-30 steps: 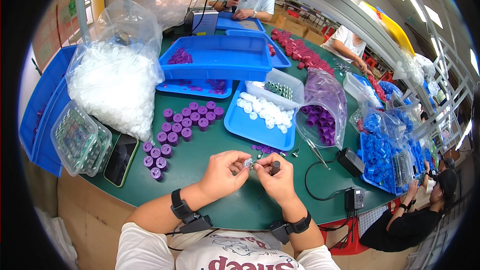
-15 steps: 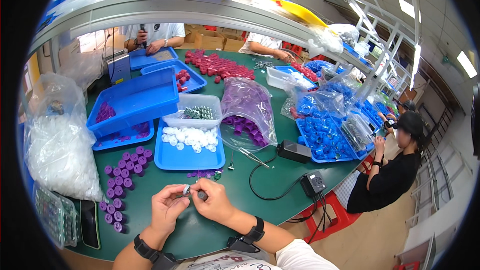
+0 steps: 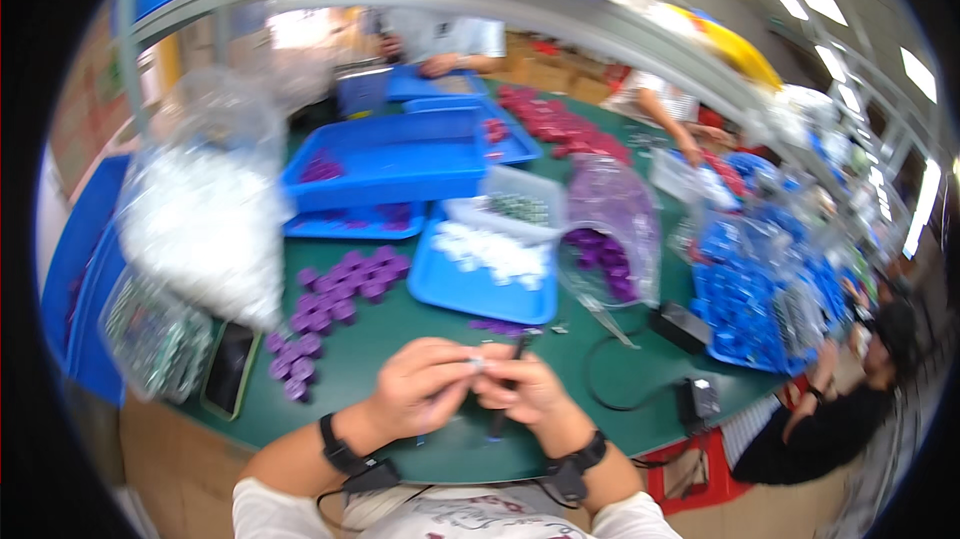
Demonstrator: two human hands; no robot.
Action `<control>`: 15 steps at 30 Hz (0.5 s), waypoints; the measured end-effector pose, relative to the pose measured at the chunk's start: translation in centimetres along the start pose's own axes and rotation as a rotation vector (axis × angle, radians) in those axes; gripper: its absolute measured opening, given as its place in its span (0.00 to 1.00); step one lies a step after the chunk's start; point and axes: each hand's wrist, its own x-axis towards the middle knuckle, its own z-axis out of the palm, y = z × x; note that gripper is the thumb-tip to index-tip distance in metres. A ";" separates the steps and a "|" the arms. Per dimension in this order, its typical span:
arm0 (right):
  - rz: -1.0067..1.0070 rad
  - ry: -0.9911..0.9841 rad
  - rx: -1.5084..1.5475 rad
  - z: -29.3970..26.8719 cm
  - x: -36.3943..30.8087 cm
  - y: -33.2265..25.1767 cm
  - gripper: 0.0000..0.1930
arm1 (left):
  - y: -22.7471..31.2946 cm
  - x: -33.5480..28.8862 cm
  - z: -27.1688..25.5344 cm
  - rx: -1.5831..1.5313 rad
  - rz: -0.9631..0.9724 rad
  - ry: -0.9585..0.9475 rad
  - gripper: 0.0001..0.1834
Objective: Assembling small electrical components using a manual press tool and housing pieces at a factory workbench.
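Above the table's near edge, my left hand (image 3: 425, 386) pinches a small pale part (image 3: 476, 363), too blurred to name. My right hand (image 3: 525, 389) meets it there, its fingertips at the same part. A thin dark pen-like tool (image 3: 497, 423) is held in my right hand, slanting down through the fingers. Just beyond my hands lie small purple bits (image 3: 497, 326) and a blue tray (image 3: 425, 289) of white plastic pieces (image 3: 490, 255). Rows of purple caps (image 3: 345, 284) stand to the left.
A phone (image 3: 231, 371) and a clear box of circuit boards (image 3: 155, 329) lie at left, below a bag of white pieces (image 3: 210, 224). At right are a bag of purple caps (image 3: 620, 229), a black adapter (image 3: 680, 327) with cable, and blue parts (image 3: 755, 284). Co-workers sit around.
The view has swung left, so the scene sits farther right and is blurred. My hands stay together at the small part; the right hand's tool now shows lengthwise.
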 end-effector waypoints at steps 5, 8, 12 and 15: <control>0.138 -0.140 0.144 -0.6 -1.0 0.5 0.06 | 0.2 -1.6 -0.6 -0.042 0.135 -0.126 0.16; 0.195 -0.191 0.201 -1.3 -0.5 1.1 0.06 | 0.7 -2.1 -1.0 -0.062 0.136 -0.190 0.18; -0.019 -0.174 0.127 -1.8 -0.8 0.7 0.06 | 2.4 0.0 -4.2 0.012 -0.028 -0.350 0.24; -0.135 -0.143 0.066 -2.1 -1.0 0.0 0.04 | -0.6 0.0 -8.0 0.328 -0.237 -0.372 0.21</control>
